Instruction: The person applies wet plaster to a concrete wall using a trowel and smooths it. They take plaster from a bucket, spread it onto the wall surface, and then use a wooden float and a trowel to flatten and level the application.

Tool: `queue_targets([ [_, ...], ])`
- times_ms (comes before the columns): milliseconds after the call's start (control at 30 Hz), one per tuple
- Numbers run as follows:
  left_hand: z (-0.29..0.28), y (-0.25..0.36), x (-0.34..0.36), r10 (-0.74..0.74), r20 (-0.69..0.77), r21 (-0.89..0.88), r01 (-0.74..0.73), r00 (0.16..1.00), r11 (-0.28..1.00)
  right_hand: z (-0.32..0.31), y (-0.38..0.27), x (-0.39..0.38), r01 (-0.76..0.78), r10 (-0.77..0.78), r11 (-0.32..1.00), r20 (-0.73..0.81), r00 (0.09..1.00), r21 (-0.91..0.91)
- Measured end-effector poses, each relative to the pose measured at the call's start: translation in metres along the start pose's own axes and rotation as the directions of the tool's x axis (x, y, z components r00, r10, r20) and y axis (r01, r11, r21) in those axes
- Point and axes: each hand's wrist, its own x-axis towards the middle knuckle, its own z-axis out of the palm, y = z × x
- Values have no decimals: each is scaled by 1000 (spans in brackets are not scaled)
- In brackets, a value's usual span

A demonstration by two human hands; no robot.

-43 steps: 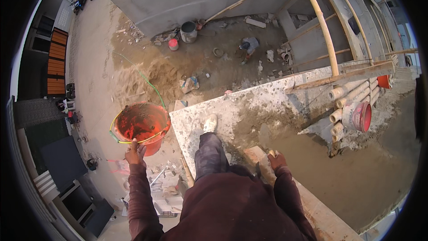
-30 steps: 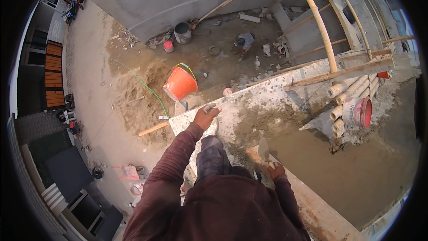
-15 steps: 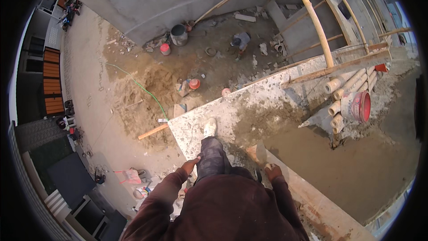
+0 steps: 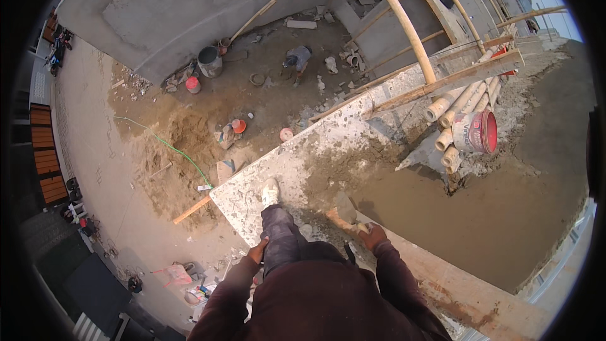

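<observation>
Right hand (image 4: 374,238) closed round a handle (image 4: 362,228), left hand (image 4: 257,251) down by the trouser leg (image 4: 284,237), how open I can't tell! Part done, I'd judge: from the right hand, wet mortar (image 4: 467,218) lies smooth at two to three o'clock, while the lumpy patch (image 4: 350,165) at eleven is rough. Beneath runs the plank (image 4: 454,281), ten to four. And the trowel (image 4: 344,207): blade at ten-thirty, or two from the left hand.

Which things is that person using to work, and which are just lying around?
Seemingly in use:
trowel, in the right hand
smooth mortar beside it
long board along the mortar's edge

Seemingly lying about:
stacked bamboo poles
green hose or cord on the ground
</observation>
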Motion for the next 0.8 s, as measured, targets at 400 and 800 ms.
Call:
queue_targets([
  [400,-105,161,105,547,269,823,-484,793,296,-33,33,10,84,361,641,-397,844,763],
  [800,-42,172,-4,435,-228,251,-379,871,891,-168,50,52,157,254,871,-702,665,465],
])
